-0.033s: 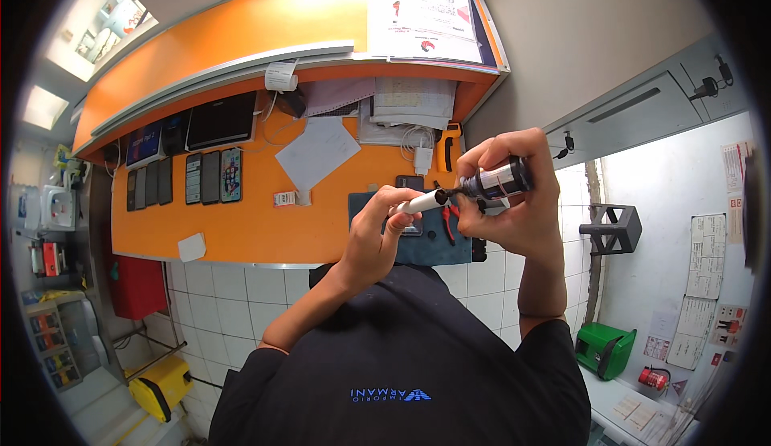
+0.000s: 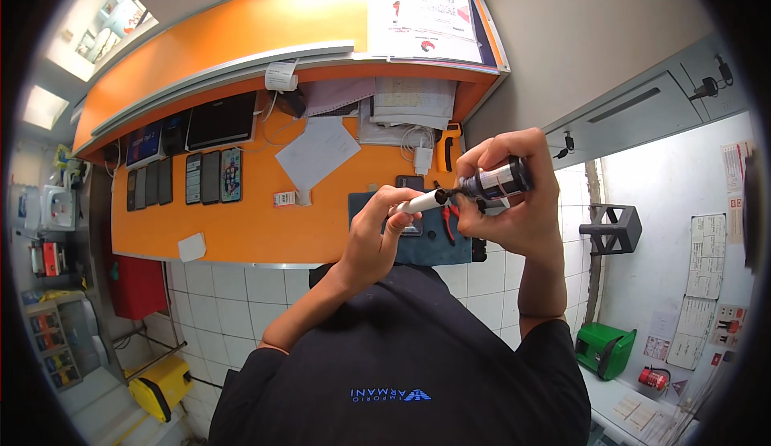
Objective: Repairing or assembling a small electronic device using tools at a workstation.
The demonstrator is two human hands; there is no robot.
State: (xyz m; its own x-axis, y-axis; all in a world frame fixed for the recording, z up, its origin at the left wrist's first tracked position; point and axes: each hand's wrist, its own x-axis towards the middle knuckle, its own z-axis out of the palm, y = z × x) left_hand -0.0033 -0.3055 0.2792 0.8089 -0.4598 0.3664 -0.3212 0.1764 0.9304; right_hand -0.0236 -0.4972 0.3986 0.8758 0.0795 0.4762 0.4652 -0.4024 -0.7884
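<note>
My left hand (image 2: 368,245) pinches a slim white tube (image 2: 421,203) whose dark, open end points right. In my right hand (image 2: 526,225), fingers wrap round a small dark bottle (image 2: 495,182) with a pale label. It lies tilted on its side, its black nozzle (image 2: 465,190) right at the tube's open end. Whether the tip is inside the tube cannot be made out. Below my hands, a dark blue-grey mat (image 2: 409,249) covers the bench edge. On it lie red-handled pliers (image 2: 449,225) and, partly hidden by my left hand, a small flat item.
Several phones (image 2: 210,177) line the left of the orange bench (image 2: 257,229). A white sheet (image 2: 319,154), a coiled white cable with charger (image 2: 421,157) and a yellow-black tool (image 2: 448,147) lie toward the back. A shelf (image 2: 241,24) overhangs the rear; a grey stool (image 2: 614,229) stands right.
</note>
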